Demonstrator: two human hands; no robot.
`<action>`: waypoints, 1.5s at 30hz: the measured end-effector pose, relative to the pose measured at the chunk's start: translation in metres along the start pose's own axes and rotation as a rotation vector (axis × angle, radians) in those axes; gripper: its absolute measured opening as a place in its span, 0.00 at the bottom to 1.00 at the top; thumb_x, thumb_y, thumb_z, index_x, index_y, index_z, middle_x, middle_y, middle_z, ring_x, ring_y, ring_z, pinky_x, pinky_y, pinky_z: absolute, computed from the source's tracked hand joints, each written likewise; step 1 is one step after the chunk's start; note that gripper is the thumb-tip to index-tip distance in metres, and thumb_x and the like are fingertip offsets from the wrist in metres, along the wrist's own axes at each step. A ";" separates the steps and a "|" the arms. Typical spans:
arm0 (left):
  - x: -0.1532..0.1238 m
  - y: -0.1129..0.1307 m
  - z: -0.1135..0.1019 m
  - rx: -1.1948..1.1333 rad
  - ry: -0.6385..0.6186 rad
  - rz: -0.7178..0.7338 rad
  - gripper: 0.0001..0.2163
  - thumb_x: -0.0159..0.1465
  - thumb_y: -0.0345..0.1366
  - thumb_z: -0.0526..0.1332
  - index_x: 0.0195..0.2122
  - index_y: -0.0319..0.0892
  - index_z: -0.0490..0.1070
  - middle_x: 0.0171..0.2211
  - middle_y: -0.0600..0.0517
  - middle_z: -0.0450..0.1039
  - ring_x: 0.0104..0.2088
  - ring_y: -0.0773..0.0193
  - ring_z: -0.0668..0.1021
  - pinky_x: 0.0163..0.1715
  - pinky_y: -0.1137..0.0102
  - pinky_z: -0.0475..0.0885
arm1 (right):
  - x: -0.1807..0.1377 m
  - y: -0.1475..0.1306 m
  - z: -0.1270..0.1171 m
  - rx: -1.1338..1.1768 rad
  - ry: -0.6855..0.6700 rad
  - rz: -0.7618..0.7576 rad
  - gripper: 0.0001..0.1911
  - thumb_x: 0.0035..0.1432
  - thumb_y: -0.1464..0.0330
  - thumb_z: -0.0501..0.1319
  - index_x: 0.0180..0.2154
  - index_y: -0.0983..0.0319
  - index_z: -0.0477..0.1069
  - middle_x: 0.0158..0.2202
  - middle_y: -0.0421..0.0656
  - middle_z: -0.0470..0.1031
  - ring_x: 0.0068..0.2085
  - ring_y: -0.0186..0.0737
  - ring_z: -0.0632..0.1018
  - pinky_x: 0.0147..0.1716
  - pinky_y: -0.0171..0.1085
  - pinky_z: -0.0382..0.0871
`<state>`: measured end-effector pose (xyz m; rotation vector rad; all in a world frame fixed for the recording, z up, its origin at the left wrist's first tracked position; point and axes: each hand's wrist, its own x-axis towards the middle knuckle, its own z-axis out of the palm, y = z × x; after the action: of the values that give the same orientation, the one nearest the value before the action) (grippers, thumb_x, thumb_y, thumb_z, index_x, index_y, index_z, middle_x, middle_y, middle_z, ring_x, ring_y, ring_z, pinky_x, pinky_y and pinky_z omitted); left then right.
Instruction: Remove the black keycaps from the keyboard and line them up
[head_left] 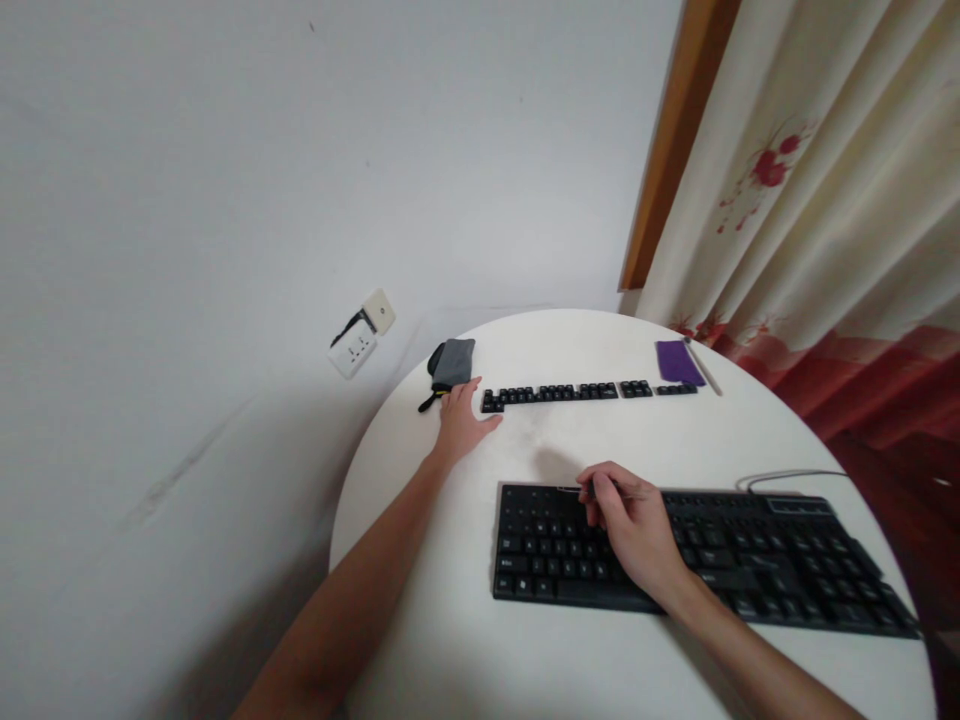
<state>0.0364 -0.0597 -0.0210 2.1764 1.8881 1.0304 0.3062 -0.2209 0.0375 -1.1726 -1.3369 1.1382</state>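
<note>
My left hand [461, 420] rests on the table with thumb and fingers apart, at the left end of a row of loose black keycaps [555, 393]. Whether its fingertips touch the end keycaps, I cannot tell. Closed in a pinch, my right hand [626, 520] holds a thin wire keycap puller [568, 489] above the upper left part of a black keyboard [570, 590]. Along the keyboard's top left the keycaps are off, and bare key positions [521, 505] show. The hand and forearm hide some of the middle keys.
A grey cloth pouch [454, 362] with dark items lies beyond my left hand. Near the far right edge are a purple cloth [679, 362] and a thin pale stick [703, 367]. The keyboard's cable [795, 473] runs right across the round white table [420, 600].
</note>
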 end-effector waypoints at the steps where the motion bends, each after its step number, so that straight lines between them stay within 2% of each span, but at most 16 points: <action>1: 0.000 0.000 0.000 -0.004 0.003 0.006 0.37 0.50 0.39 0.73 0.60 0.46 0.63 0.51 0.44 0.68 0.52 0.47 0.71 0.55 0.55 0.62 | 0.000 0.000 0.000 -0.006 -0.021 0.018 0.15 0.67 0.61 0.53 0.35 0.64 0.73 0.25 0.39 0.70 0.22 0.32 0.69 0.22 0.31 0.62; 6: -0.001 0.003 -0.002 -0.072 0.045 0.054 0.34 0.52 0.37 0.72 0.60 0.45 0.63 0.50 0.45 0.70 0.51 0.51 0.72 0.53 0.57 0.64 | -0.002 0.000 0.005 -0.055 -0.160 0.085 0.14 0.65 0.65 0.53 0.32 0.64 0.72 0.22 0.37 0.68 0.19 0.30 0.67 0.19 0.30 0.59; 11: -0.002 0.020 -0.013 -0.212 0.134 0.097 0.21 0.59 0.31 0.65 0.54 0.45 0.69 0.45 0.48 0.74 0.43 0.57 0.73 0.44 0.64 0.69 | -0.006 0.008 0.014 -0.119 -0.235 0.122 0.13 0.64 0.67 0.51 0.31 0.64 0.71 0.21 0.37 0.68 0.18 0.30 0.69 0.17 0.29 0.59; 16: -0.004 0.035 -0.019 -0.296 0.102 0.119 0.11 0.62 0.30 0.60 0.47 0.42 0.72 0.36 0.51 0.76 0.35 0.62 0.73 0.35 0.69 0.68 | -0.008 0.010 0.022 -0.197 -0.266 0.172 0.14 0.64 0.67 0.50 0.31 0.63 0.70 0.19 0.36 0.68 0.18 0.32 0.71 0.17 0.29 0.59; 20: -0.005 0.035 -0.017 -0.328 0.074 0.108 0.10 0.63 0.31 0.60 0.45 0.42 0.73 0.32 0.52 0.76 0.33 0.64 0.74 0.36 0.70 0.68 | -0.008 -0.001 0.032 -0.414 -0.253 0.073 0.15 0.63 0.71 0.49 0.29 0.62 0.70 0.18 0.38 0.69 0.19 0.34 0.73 0.21 0.31 0.60; 24: -0.006 0.032 -0.014 -0.361 0.035 0.093 0.10 0.64 0.31 0.59 0.46 0.42 0.73 0.31 0.53 0.77 0.30 0.66 0.74 0.33 0.71 0.67 | -0.007 -0.010 0.045 -0.650 -0.253 -0.076 0.14 0.62 0.73 0.50 0.27 0.62 0.70 0.25 0.44 0.76 0.27 0.39 0.76 0.29 0.33 0.62; 27: -0.007 0.032 -0.014 -0.384 0.013 0.084 0.11 0.64 0.31 0.58 0.46 0.42 0.73 0.31 0.54 0.77 0.29 0.67 0.73 0.31 0.73 0.66 | -0.008 -0.012 0.047 -0.738 -0.271 -0.115 0.13 0.62 0.74 0.51 0.28 0.62 0.70 0.28 0.45 0.77 0.30 0.40 0.77 0.32 0.34 0.61; 32: -0.008 0.037 -0.018 -0.415 -0.014 0.076 0.11 0.64 0.32 0.57 0.46 0.41 0.74 0.29 0.54 0.76 0.26 0.69 0.71 0.27 0.74 0.64 | -0.007 -0.006 0.038 -0.617 -0.240 -0.058 0.15 0.64 0.72 0.48 0.28 0.62 0.70 0.25 0.42 0.74 0.28 0.38 0.75 0.31 0.34 0.62; 38: -0.009 0.041 -0.022 -0.442 -0.028 0.083 0.11 0.64 0.33 0.57 0.45 0.41 0.75 0.29 0.54 0.76 0.25 0.68 0.70 0.26 0.74 0.63 | -0.006 0.007 0.030 -0.350 -0.243 0.044 0.16 0.66 0.68 0.48 0.30 0.62 0.70 0.22 0.38 0.69 0.21 0.33 0.71 0.21 0.31 0.60; 45: -0.013 0.051 -0.029 -0.444 -0.058 0.115 0.10 0.63 0.32 0.58 0.42 0.41 0.77 0.30 0.52 0.78 0.27 0.67 0.71 0.26 0.73 0.64 | -0.006 0.012 0.029 -0.146 -0.246 0.159 0.16 0.66 0.64 0.49 0.31 0.63 0.69 0.20 0.36 0.67 0.17 0.30 0.68 0.17 0.29 0.58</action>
<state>0.0648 -0.0939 0.0199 2.0399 1.3576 1.2475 0.2784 -0.2271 0.0225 -1.2935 -1.5565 1.3520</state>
